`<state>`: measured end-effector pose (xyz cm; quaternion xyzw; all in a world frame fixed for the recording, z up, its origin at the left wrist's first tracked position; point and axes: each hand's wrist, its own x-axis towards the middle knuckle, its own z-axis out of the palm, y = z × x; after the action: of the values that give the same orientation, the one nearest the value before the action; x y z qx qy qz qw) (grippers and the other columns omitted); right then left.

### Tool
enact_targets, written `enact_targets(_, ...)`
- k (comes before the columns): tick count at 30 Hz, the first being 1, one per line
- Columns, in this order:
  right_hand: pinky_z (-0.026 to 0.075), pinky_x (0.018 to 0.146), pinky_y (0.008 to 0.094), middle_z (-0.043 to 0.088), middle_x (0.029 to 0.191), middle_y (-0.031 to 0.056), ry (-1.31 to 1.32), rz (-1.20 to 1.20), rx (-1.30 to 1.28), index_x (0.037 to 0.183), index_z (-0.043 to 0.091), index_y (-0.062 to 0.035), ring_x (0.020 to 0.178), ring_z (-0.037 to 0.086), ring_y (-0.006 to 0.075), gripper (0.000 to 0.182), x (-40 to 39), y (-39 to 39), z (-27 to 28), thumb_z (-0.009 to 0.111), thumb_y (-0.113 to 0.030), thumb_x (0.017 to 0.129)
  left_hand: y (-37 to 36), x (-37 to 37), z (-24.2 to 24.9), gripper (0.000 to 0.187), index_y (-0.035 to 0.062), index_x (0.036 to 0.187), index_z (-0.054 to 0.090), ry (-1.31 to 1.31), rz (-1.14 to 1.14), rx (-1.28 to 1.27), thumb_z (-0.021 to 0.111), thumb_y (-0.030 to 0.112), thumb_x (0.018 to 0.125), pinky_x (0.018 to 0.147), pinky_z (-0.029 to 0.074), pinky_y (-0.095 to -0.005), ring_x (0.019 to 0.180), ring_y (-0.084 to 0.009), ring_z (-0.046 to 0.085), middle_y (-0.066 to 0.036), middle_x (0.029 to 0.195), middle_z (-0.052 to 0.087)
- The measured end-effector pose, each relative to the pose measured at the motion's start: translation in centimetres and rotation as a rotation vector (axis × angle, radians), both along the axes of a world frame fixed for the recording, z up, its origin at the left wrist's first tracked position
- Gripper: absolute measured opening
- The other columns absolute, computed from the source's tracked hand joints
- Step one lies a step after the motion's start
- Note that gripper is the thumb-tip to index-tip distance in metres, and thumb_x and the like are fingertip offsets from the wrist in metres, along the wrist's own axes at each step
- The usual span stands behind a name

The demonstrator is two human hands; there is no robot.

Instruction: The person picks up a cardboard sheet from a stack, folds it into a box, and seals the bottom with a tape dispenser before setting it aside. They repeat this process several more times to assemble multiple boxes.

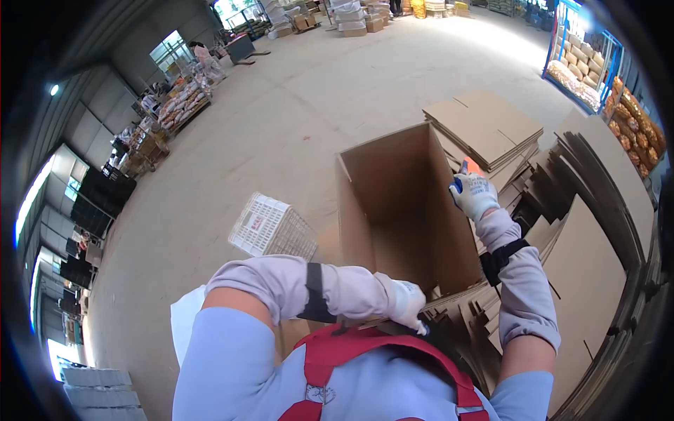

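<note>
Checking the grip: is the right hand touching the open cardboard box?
Touching. The head view shows the gloved right hand gripping the top edge of the cardboard box.

So the open carton [400, 210] stands on the floor [295, 119] right in front, with the plastic crate [272, 228] just to its left. Behind and to the right of it sits a stack of flat cardboard sheets [484, 126], and more flattened cartons [597, 231] lean along the right. The right hand [474, 195] is at the carton's right wall, the left hand [407, 303] at its near edge.
</note>
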<state>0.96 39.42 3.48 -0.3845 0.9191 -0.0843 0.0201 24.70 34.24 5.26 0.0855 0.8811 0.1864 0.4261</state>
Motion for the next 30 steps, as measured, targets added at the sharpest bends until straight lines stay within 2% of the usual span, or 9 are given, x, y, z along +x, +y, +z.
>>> enact_targets(6, 0.049, 0.084, 0.0440, 0.065, 0.102, 0.0173, -0.061, 0.077, -0.045, 0.106, 0.065, -0.0105, 0.098, 0.062, 0.0336, 0.034, -0.6, -0.3, -1.5, 0.053, -0.037, 0.088, -10.6, -3.1, -9.6, 0.051, 0.0062, 0.109, 0.067, -0.436, 0.367, 0.416, 0.072, 0.046, 0.078, 0.070, 0.053, -0.0408, 0.081, -0.0275, 0.069, -0.013, 0.092, 0.071)
enact_targets(8, 0.049, 0.085, 0.0433, 0.066, 0.101, 0.0170, 0.074, 0.149, -0.167, 0.107, 0.065, -0.0101, 0.097, 0.062, 0.0336, 0.035, -0.5, -0.7, -2.5, 0.054, -0.037, 0.088, -11.4, -6.1, -10.6, 0.054, 0.0092, 0.109, 0.069, -0.534, 0.268, 0.042, 0.074, 0.052, 0.075, 0.069, 0.053, -0.0398, 0.080, -0.0270, 0.069, -0.012, 0.093, 0.071)
enact_targets(10, 0.049, 0.085, 0.0430, 0.067, 0.101, 0.0159, -0.040, 0.049, -0.057, 0.107, 0.066, -0.0135, 0.094, 0.064, 0.0332, 0.033, 0.7, -0.8, -0.7, 0.054, -0.037, 0.087, -8.9, -9.2, -8.5, 0.057, 0.0111, 0.105, 0.071, -0.262, -0.181, -0.453, 0.073, 0.059, 0.073, 0.085, 0.051, -0.0419, 0.098, -0.0272, 0.066, -0.007, 0.105, 0.069)
enact_targets(13, 0.050, 0.080, 0.0429, 0.068, 0.095, 0.0149, 0.019, 0.046, -0.098, 0.098, 0.067, -0.0125, 0.092, 0.066, 0.0303, 0.031, 0.8, -0.5, -0.8, 0.052, -0.038, 0.087, -8.5, -10.0, -11.0, 0.061, 0.0131, 0.107, 0.071, -0.101, -0.370, -0.479, 0.069, 0.063, 0.072, 0.087, 0.049, -0.0447, 0.098, -0.0304, 0.065, -0.008, 0.104, 0.070)
enact_targets(15, 0.049, 0.081, 0.0431, 0.067, 0.099, 0.0140, 0.035, 0.035, -0.039, 0.100, 0.067, -0.0138, 0.094, 0.065, 0.0289, 0.030, 1.2, -0.5, -0.7, 0.052, -0.037, 0.088, -9.7, -10.8, -3.9, 0.053, 0.0114, 0.105, 0.070, 0.101, -0.285, -0.343, 0.070, 0.055, 0.074, 0.087, 0.049, -0.0464, 0.098, -0.0306, 0.065, -0.011, 0.100, 0.070)
enact_targets(18, 0.049, 0.081, 0.0429, 0.067, 0.098, 0.0143, 0.021, 0.031, -0.090, 0.100, 0.067, -0.0135, 0.093, 0.065, 0.0297, 0.030, 1.2, -0.8, -1.1, 0.052, -0.037, 0.088, -17.5, -14.7, 0.3, 0.060, 0.0080, 0.118, 0.058, 1.137, -0.136, -0.549, 0.071, 0.047, 0.074, 0.094, 0.044, -0.0438, 0.112, -0.0263, 0.056, -0.015, 0.120, 0.059)
enact_targets(20, 0.049, 0.081, 0.0424, 0.067, 0.100, 0.0138, 0.031, 0.020, -0.070, 0.100, 0.067, -0.0133, 0.092, 0.065, 0.0305, 0.030, 1.5, -1.3, -0.9, 0.052, -0.037, 0.088, -25.0, -16.7, -1.0, 0.067, 0.0065, 0.123, 0.055, 1.115, 0.526, -0.567, 0.071, 0.049, 0.074, 0.097, 0.043, -0.0443, 0.114, -0.0311, 0.055, -0.017, 0.123, 0.058)
enact_targets(22, 0.049, 0.082, 0.0423, 0.066, 0.101, 0.0126, 0.018, 0.054, -0.014, 0.102, 0.066, -0.0128, 0.093, 0.065, 0.0298, 0.030, 1.0, -1.5, -0.9, 0.052, -0.036, 0.088, -24.8, -14.1, -1.6, 0.069, 0.0073, 0.126, 0.054, 0.701, 0.587, -0.416, 0.072, 0.049, 0.074, 0.099, 0.043, -0.0432, 0.115, -0.0356, 0.055, -0.018, 0.123, 0.059)
enact_targets(30, 0.047, 0.084, 0.0439, 0.064, 0.100, 0.0163, 0.011, 0.032, -0.069, 0.108, 0.064, -0.0134, 0.098, 0.062, 0.0315, 0.031, 2.3, -1.3, -0.4, 0.051, -0.035, 0.090, -29.2, -13.9, -1.0, 0.032, 0.0090, 0.104, 0.066, 0.651, 0.436, -0.343, 0.065, 0.031, 0.081, 0.085, 0.050, -0.0400, 0.096, -0.0327, 0.064, -0.017, 0.097, 0.068)
